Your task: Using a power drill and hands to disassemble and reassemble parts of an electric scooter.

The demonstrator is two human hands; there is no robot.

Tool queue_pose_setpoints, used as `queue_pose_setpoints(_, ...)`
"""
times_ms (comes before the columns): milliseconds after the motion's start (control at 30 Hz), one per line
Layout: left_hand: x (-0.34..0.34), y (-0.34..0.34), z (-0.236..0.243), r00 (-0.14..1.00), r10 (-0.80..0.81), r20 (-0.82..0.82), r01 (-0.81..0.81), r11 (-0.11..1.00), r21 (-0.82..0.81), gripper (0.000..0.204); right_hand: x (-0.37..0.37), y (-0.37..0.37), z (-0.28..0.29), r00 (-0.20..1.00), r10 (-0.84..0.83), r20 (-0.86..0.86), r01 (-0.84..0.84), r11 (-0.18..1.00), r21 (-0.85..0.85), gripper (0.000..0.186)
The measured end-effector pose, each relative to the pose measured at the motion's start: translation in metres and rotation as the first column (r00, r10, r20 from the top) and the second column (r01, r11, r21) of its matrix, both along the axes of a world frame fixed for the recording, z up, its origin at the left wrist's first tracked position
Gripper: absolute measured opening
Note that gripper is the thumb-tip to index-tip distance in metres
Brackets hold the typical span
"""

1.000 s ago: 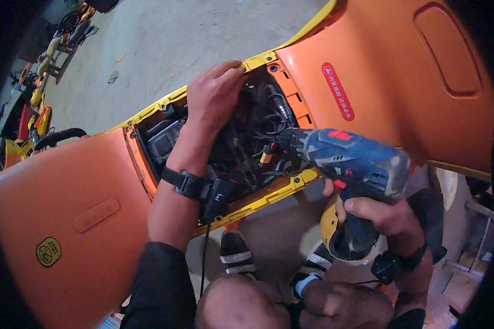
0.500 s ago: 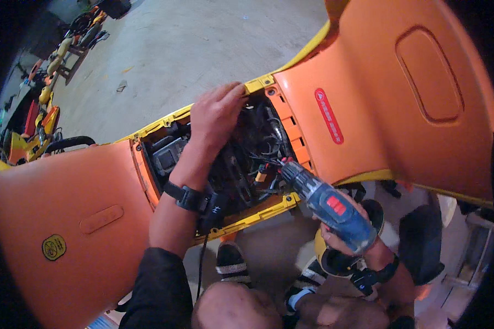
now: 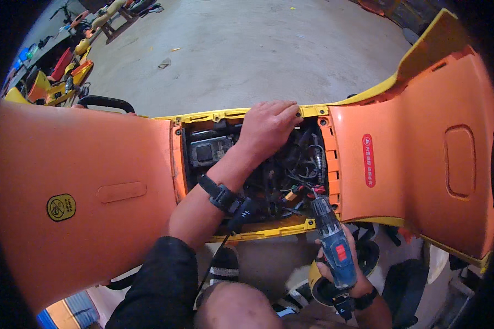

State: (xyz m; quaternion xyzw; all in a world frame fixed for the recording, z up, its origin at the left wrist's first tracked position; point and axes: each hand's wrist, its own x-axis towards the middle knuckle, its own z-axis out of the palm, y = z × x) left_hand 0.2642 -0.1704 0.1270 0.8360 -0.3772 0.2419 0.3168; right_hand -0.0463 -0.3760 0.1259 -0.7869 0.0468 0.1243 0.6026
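A long orange body shell with yellow edges surrounds an open bay (image 3: 252,181) packed with wires and dark parts. My left hand (image 3: 271,125) reaches across the bay to the far yellow rim (image 3: 230,115). Its fingers are bent and pressed together at the rim, and whatever lies between them is hidden. A blue and black cordless drill (image 3: 337,255) is gripped in my right hand (image 3: 352,252) at the near right. The chuck points away from me, with the bit tip by the bay's right end, near red and yellow connectors (image 3: 293,193).
The orange seat-like panel (image 3: 368,153) rises on the right; a broad orange panel (image 3: 93,164) lies on the left. Below the drill is a round yellow-rimmed object (image 3: 315,279). A dark cable (image 3: 217,263) hangs from my left wrist. Loose parts (image 3: 66,82) crowd the far left floor.
The view has turned and shifted, so the shell lies more level and further right. My left hand stays at the far rim, and the drill stays by the bay's right end.
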Motion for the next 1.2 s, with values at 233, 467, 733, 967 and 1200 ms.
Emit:
queue_pose_setpoints(233,0.0,-0.002,-0.005,0.999,0.024,0.033,-0.025,1.0,0.015,0.022,0.007,0.006,-0.012,0.999,-0.029,0.026,0.024,0.985,0.172,0.095)
queue_pose_setpoints(467,-0.001,-0.003,-0.003,0.999,0.034,-0.038,-0.034,0.999,-0.014,0.02,0.013,0.002,-0.016,1.0,0.009,-0.009,-0.008,0.994,0.109,0.082)
queue_pose_setpoints(733,-0.003,0.009,0.001,0.988,0.091,-0.128,-0.084,0.995,0.059,0.027,0.017,0.019,-0.01,0.999,-0.039,-0.02,0.041,0.993,0.108,0.077)
queue_pose_setpoints(967,0.002,-0.013,-0.003,0.982,0.02,-0.189,-0.031,0.998,-0.054,0.021,0.002,-0.01,-0.053,0.734,0.038,-0.679,0.522,0.608,0.598,0.027)
queue_pose_setpoints(1200,0.004,0.0,-0.012,0.982,0.133,-0.132,-0.125,0.99,0.073,0.033,0.011,0.01,-0.073,0.998,-0.057,0.036,0.051,0.989,0.138,0.046)
